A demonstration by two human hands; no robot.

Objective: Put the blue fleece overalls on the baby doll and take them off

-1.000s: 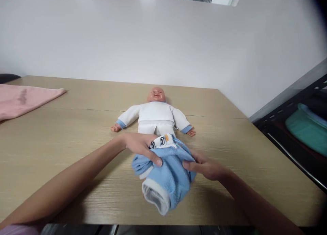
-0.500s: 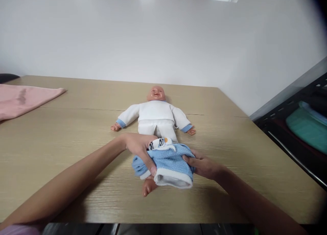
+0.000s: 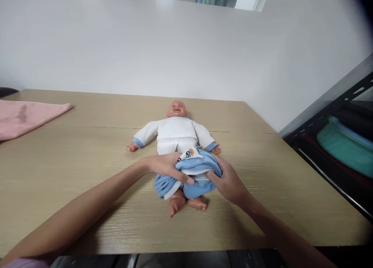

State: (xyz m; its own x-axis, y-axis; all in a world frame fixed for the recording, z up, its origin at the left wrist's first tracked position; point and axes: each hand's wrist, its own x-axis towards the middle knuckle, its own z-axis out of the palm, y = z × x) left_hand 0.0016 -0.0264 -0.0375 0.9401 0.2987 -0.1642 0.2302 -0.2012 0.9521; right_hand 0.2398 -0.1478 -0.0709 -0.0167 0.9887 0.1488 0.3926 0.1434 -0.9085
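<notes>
A baby doll (image 3: 177,129) in a white top with blue cuffs lies on its back, head away from me and feet toward me. Blue terry pants (image 3: 198,167) with white trim and an eyed patch are bunched around its lower legs. My left hand (image 3: 170,167) closes on the cloth from the left, thumb pressed across its front. On the right side my right hand (image 3: 224,178) grips the bunched pant leg, thumb in at its white edge. Both bare feet show below the cloth; the shins and some fingertips are hidden by it.
The doll lies on a wooden table (image 3: 87,155) against a white wall (image 3: 175,54). A pink cloth (image 3: 32,116) lies at the far left. Beyond the right edge stands a black rack (image 3: 311,143) with a teal item (image 3: 344,143) on it.
The right-hand pant leg has been gathered up, and its white cuff no longer hangs toward me. The doll's second foot now shows. My right hand has tilted inward over the cloth.
</notes>
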